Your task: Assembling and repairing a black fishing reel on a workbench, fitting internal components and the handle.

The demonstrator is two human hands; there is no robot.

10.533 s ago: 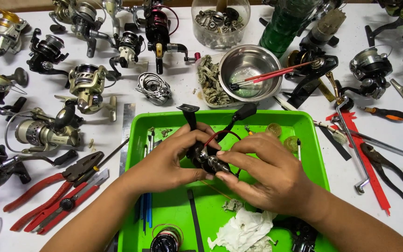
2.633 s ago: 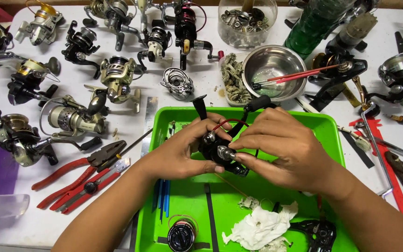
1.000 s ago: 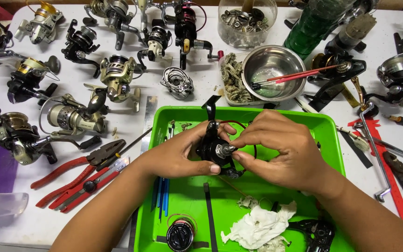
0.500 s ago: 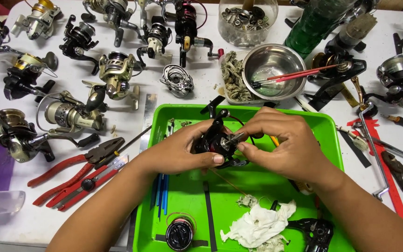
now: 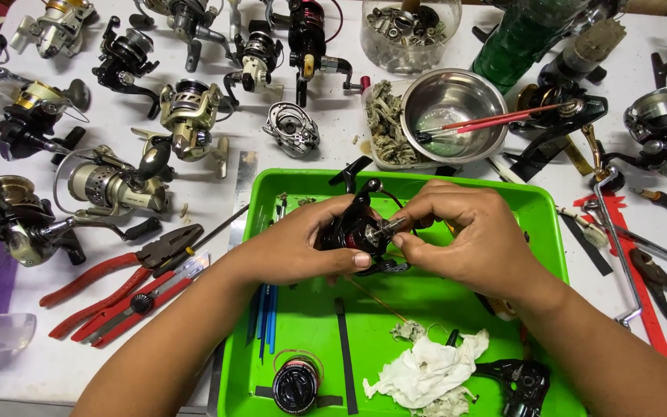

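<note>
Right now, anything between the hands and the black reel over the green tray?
Nothing visible. The left hand grips the reel directly, and the right hand pinches at its metal shaft. Both are in contact above the tray.

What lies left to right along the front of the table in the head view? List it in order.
Red-handled pliers → blue tools at the green tray's left edge → black spool → white crumpled rag → black reel part in the tray's near right corner.
</note>
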